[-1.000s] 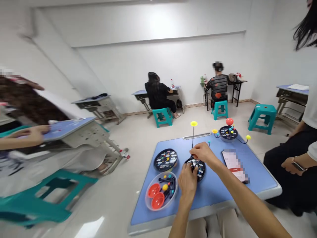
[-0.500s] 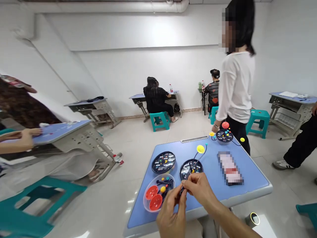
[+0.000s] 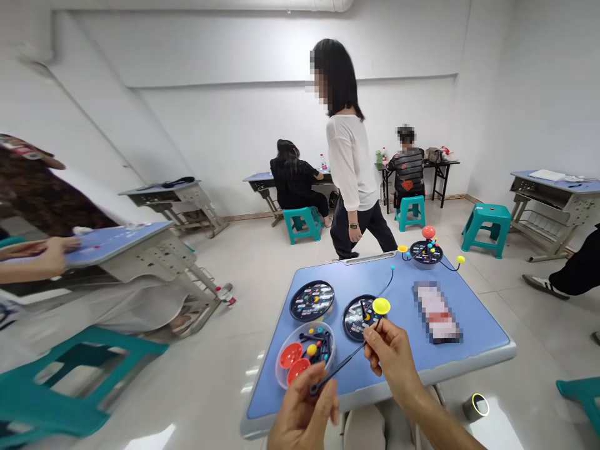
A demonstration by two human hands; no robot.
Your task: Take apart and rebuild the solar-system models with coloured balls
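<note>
A thin black plastic rod [image 3: 344, 362] with a ring-shaped end slants above the near edge of the desk. My left hand [image 3: 304, 409] pinches its ring end, low and close to me. Near its upper end, my right hand [image 3: 392, 351] grips the rod, just under a yellow half-ball [image 3: 381, 306]. Behind that lies a round black base [image 3: 350, 320] printed with planets, with a short post standing on it. A curved black rod tipped with a small blue ball [image 3: 392, 268] rises from around that base. A clear tub [image 3: 280, 376] beside my left hand holds red half-balls, small balls and black rods.
Another printed black disc [image 3: 312, 301] sits behind the tub. An assembled planet model [image 3: 425, 252] stands at the desk's far right corner, with a blurred-out flat item [image 3: 438, 312] nearer me. A person in a white top [image 3: 351, 156] is beyond the desk. Teal stools [image 3: 486, 228] stand around.
My hands have moved apart along the rod, the left toward me. The yellow half-ball has come down and nearer with the rod. The person in white has walked left.
</note>
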